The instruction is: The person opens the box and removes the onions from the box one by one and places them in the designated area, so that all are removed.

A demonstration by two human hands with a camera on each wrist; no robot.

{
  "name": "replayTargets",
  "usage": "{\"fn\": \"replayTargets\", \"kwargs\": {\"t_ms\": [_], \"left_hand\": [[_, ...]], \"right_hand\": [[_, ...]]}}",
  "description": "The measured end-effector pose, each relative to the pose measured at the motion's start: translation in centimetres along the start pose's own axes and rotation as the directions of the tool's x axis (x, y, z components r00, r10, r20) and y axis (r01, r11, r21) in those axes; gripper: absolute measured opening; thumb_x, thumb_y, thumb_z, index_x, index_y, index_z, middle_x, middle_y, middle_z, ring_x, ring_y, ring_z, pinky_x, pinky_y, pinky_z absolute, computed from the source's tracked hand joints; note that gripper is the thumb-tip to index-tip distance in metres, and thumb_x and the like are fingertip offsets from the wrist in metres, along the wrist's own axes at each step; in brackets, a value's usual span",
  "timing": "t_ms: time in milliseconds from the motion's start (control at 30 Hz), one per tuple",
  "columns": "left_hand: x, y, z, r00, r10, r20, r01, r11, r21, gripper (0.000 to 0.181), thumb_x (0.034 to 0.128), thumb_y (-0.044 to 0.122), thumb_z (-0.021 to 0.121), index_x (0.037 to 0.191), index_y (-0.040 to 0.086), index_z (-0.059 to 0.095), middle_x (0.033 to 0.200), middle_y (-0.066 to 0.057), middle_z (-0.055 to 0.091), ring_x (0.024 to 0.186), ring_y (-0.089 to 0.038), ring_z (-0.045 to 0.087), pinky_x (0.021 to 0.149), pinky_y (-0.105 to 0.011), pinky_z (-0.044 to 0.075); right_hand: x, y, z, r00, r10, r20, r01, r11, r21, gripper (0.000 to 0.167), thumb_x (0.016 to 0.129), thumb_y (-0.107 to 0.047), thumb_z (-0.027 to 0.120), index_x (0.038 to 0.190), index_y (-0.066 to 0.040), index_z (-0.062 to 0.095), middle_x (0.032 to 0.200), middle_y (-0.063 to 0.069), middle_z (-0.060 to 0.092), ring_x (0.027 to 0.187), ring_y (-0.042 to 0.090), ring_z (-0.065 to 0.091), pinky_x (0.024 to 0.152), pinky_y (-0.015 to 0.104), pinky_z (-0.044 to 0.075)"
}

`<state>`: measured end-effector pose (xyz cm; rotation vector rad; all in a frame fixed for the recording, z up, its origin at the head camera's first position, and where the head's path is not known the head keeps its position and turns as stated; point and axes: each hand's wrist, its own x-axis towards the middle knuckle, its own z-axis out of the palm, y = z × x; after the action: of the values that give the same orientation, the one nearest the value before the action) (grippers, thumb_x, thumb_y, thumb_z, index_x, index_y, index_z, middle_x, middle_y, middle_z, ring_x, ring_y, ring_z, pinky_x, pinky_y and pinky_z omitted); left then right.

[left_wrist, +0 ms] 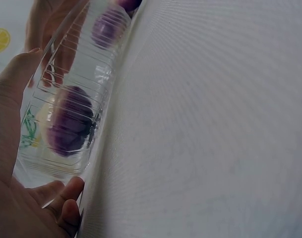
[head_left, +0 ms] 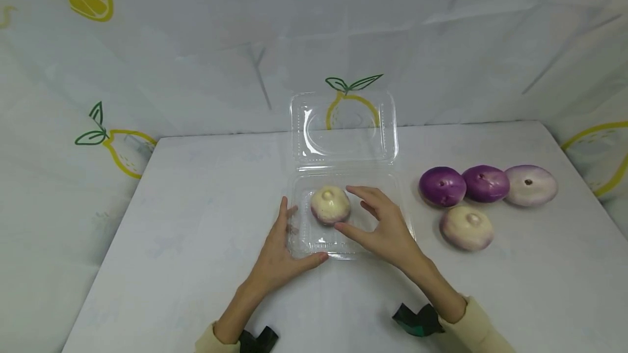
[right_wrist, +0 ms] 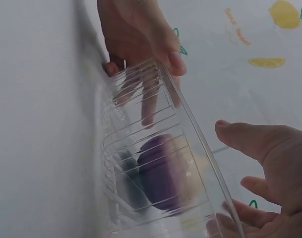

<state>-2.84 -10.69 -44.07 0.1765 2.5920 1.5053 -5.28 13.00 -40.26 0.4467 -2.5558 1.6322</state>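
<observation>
A clear plastic clamshell container [head_left: 304, 241] stands on the table with its lid [head_left: 314, 151] raised at the back. Inside its base, left of the middle, rests a cream-and-purple onion [head_left: 330, 205], glossy like a model. My left hand [head_left: 277, 263] holds the container's front left corner, thumb at the front rim and fingers along the left wall. My right hand [head_left: 385, 227] hovers over the right part of the base, thumb and fingers spread beside the onion with a gap. Through the clear wall, the onion's purple side [right_wrist: 160, 173] shows in the right wrist view.
Right of the container lie two dark purple onions [head_left: 442, 186] [head_left: 485, 183], a pale purple onion [head_left: 531, 185] and a cream onion [head_left: 467, 227]. A lemon-print cloth [head_left: 211, 70] hangs behind the white table [head_left: 196, 206].
</observation>
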Motion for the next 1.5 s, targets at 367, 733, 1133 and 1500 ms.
{"fn": "replayTargets", "kwargs": {"t_ms": [367,733,1133,1500], "left_hand": [[-0.1,-0.1,0.0,1.000,-0.005,0.003,0.005,1.000,-0.011,0.134,0.0710,0.046,0.091,0.166,0.015,0.003,0.164,-0.004,0.038,0.126,-0.023,0.053,0.106,-0.050,0.045],[-0.1,0.0,0.1,1.000,0.000,0.005,0.000,1.000,-0.009,0.133,0.0714,0.047,0.091,0.166,0.017,0.002,0.165,-0.004,0.036,0.129,-0.024,0.052,0.109,-0.052,0.044],[-0.2,0.1,0.0,1.000,-0.008,0.015,0.008,1.000,-0.004,0.133,0.0723,0.048,0.090,0.166,0.017,0.001,0.166,-0.005,0.034,0.133,-0.025,0.050,0.112,-0.054,0.041],[-0.1,0.0,0.0,1.000,-0.003,0.011,0.003,1.000,0.010,0.133,0.0719,0.049,0.090,0.166,0.019,0.001,0.166,-0.004,0.036,0.127,-0.022,0.052,0.107,-0.052,0.044]], "right_hand": [[1.2,-0.3,1.5,0.998,0.026,0.057,-0.024,0.999,-0.040,0.073,0.077,-0.016,0.091,0.141,0.000,0.057,0.138,0.018,0.060,0.132,0.034,0.057,0.103,0.049,0.054],[1.8,0.2,2.4,0.998,0.014,0.054,-0.005,0.987,-0.160,0.077,0.074,-0.018,0.092,0.140,0.003,0.058,0.138,0.023,0.060,0.126,0.037,0.060,0.098,0.052,0.055],[2.0,0.5,2.7,0.995,0.056,0.077,-0.041,0.982,-0.182,0.080,0.073,-0.020,0.094,0.140,0.004,0.057,0.137,0.024,0.060,0.124,0.038,0.061,0.102,0.053,0.052],[2.0,0.7,2.8,0.996,0.056,0.067,-0.040,0.976,-0.215,0.075,0.076,-0.018,0.091,0.139,0.003,0.058,0.132,0.021,0.064,0.114,0.033,0.065,0.096,0.049,0.055]]}}
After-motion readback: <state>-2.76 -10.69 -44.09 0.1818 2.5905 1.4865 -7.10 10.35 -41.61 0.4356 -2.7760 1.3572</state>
